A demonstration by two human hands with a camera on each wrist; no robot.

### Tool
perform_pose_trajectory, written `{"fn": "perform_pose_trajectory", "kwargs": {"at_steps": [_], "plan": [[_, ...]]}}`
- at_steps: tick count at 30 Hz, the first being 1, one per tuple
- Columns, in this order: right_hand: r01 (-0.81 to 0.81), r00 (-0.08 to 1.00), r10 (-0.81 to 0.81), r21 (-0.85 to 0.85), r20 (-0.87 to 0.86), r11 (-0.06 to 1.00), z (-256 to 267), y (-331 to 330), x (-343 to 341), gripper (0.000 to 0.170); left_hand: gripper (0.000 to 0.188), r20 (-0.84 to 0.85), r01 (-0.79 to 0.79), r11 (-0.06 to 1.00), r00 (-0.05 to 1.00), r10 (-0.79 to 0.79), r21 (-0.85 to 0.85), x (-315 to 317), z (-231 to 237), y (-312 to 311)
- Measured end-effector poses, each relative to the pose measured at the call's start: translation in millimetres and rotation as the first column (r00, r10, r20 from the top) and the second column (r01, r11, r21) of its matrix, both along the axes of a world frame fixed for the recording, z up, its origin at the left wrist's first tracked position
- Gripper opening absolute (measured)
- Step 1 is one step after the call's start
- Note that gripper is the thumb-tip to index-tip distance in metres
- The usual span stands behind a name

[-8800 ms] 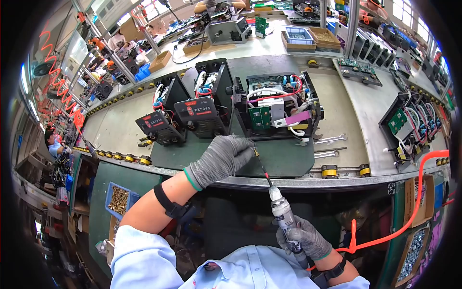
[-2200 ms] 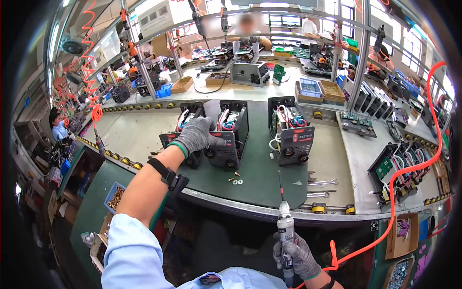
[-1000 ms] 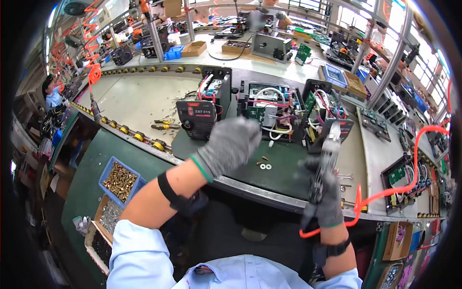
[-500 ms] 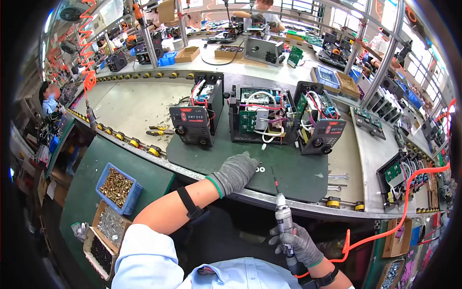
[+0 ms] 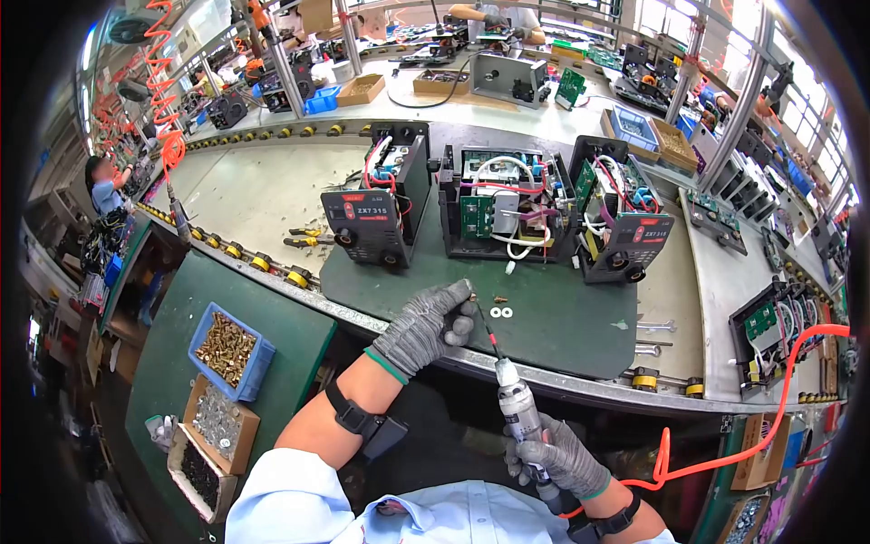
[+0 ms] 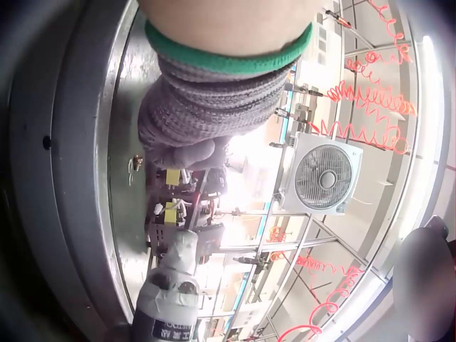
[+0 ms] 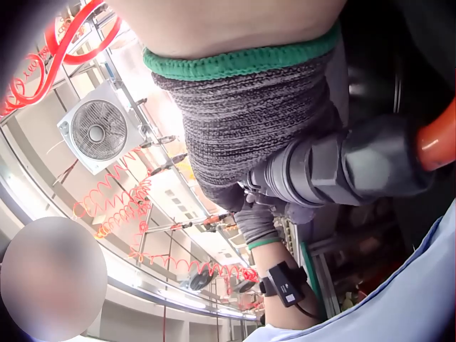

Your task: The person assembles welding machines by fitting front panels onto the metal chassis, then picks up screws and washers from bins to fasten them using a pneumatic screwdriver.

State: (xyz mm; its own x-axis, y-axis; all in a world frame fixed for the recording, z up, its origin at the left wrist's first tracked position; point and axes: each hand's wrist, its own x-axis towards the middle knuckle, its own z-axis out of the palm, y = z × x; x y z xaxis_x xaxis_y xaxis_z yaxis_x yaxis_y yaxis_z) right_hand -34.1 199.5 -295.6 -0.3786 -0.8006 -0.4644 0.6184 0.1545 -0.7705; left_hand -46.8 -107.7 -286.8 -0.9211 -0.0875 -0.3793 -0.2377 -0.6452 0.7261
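Observation:
My gloved left hand (image 5: 424, 328) pinches a small brass-coloured screw (image 5: 472, 297) between thumb and fingertips, right by the tip of the driver bit. My gloved right hand (image 5: 564, 459) grips an air screwdriver (image 5: 520, 410), its long bit slanting up and left toward the left fingertips. Its body shows large in the left wrist view, and its dark rear end (image 7: 363, 160) in the right wrist view. On the green board (image 5: 571, 331) lie two white washers (image 5: 501, 313) and a loose screw (image 5: 500, 299). Behind them stands an opened machine (image 5: 507, 204), side-on, wires showing.
Machines marked ZX7 315 flank it on the left (image 5: 370, 227) and right (image 5: 625, 245). Spanners (image 5: 654, 326) lie at right, pliers (image 5: 310, 238) at left. A blue bin of screws (image 5: 231, 352) sits at lower left. An orange air hose (image 5: 725, 449) runs off right.
Earlier, the left hand handled the left-hand machines, and the middle one now stands side-on. Since half a second ago, that hand has risen from the board with a screw to the driver bit.

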Motion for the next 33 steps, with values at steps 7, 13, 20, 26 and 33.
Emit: {"fn": "perform_pose_trajectory", "kwargs": {"at_steps": [7,13,20,26,33], "plan": [[-0.049,0.996,0.056,-0.087,0.073,0.995,11.7,0.3,-4.9,0.047,0.030,-0.162,-0.086,0.987,0.985,0.063,-0.138,11.1,2.6,16.8],[-0.069,0.996,0.070,0.012,-0.061,0.998,9.7,11.6,-11.8,0.039,0.029,-0.141,-0.160,0.912,0.983,0.115,-0.378,11.7,10.0,34.0],[-0.038,0.995,0.049,-0.115,0.089,0.993,9.6,35.4,-18.4,0.060,0.030,-0.080,-0.028,0.923,0.997,-0.003,-0.383,2.2,19.3,44.8],[0.008,1.000,-0.006,-0.094,0.029,0.996,5.1,47.8,-15.9,0.047,0.038,0.032,0.091,0.828,0.996,-0.088,-0.554,-14.2,31.5,40.7],[0.076,0.997,-0.073,-0.089,0.031,0.993,5.7,58.9,-16.0,0.049,0.035,0.494,0.260,-0.576,0.818,-0.295,-0.775,-66.9,36.3,29.5]]}}
